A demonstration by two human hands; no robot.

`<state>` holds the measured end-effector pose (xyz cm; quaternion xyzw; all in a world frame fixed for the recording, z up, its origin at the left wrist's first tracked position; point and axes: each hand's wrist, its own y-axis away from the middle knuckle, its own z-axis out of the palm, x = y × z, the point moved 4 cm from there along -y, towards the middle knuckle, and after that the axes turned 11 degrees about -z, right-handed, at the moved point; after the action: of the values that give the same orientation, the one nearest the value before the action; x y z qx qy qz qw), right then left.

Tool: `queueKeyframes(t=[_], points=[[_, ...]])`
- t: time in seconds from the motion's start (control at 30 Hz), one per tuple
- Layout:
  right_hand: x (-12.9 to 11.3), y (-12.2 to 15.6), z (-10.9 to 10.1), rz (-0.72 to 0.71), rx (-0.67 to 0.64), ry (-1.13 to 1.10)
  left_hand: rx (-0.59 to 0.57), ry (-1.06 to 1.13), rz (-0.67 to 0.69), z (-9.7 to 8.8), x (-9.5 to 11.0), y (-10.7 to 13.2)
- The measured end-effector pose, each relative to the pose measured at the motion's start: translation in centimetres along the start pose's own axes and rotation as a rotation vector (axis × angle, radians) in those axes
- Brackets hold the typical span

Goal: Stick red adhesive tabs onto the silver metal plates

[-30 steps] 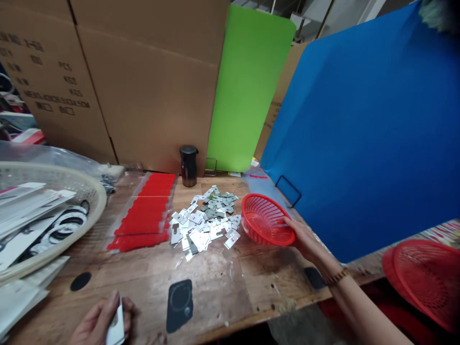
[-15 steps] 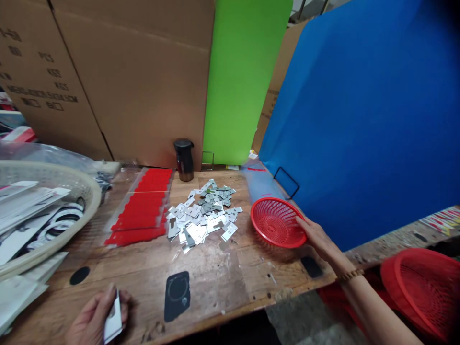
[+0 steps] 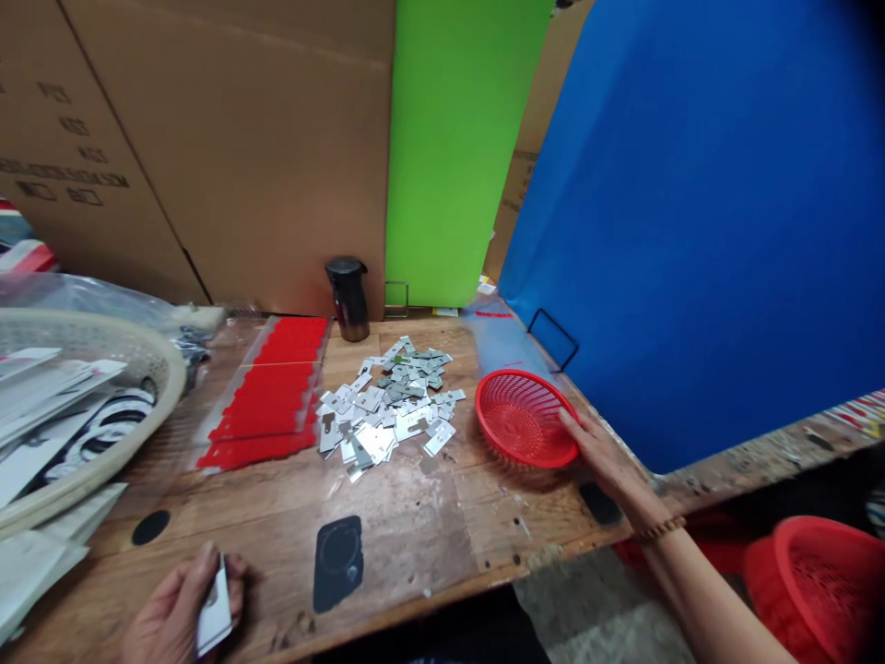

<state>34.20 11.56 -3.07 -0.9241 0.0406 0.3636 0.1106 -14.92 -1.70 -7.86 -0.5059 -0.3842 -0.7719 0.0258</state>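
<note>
My left hand (image 3: 181, 604), low at the left by the table's front edge, is closed on a small flat metal plate (image 3: 216, 616) with a slot in it; whether several are stacked there I cannot tell. On the right, my right hand (image 3: 600, 454) grips the rim of a red plastic basket (image 3: 522, 424), which is tilted a little towards me and shows nothing inside. Between the hands a loose pile of silvery slotted metal plates (image 3: 387, 406) is spread over the wooden table (image 3: 407, 544).
Red pieces in clear bags (image 3: 269, 397) lie left of the pile. A cream basket (image 3: 172, 369) of white and black parts stands far left. Behind are a dark jug (image 3: 349, 300), a cardboard box (image 3: 241, 157), green (image 3: 456, 157) and blue (image 3: 684, 231) panels. Red baskets (image 3: 802, 572) sit lower right.
The red basket and my right hand have shifted very slightly left in view, much as the whole scene has with the camera. My left hand keeps its hold on the metal plate.
</note>
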Motion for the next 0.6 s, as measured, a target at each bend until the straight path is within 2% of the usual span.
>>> queueKeyframes(t=[0.1, 0.23, 0.3, 0.43, 0.6], points=[[0.0, 0.6, 1.4, 0.051, -0.022, -0.212, 0.003, 0.005, -0.002, -0.1, -0.1, 0.0], [-1.4, 1.0, 2.8, 0.047, -0.056, -0.484, 0.000, -0.025, -0.035, 0.3, 0.2, 0.4], [-2.0, 0.9, 3.1, 0.045, -0.072, -0.551, 0.022, -0.023, -0.050, 0.5, 0.4, 0.7], [-1.6, 0.3, 2.8, 0.047, -0.034, -0.510, 0.006, -0.008, -0.025, 1.0, 0.7, 1.0], [-0.3, -0.4, 1.9, 0.024, 0.049, -0.306, -0.004, 0.017, -0.003, 1.2, 0.7, 1.2]])
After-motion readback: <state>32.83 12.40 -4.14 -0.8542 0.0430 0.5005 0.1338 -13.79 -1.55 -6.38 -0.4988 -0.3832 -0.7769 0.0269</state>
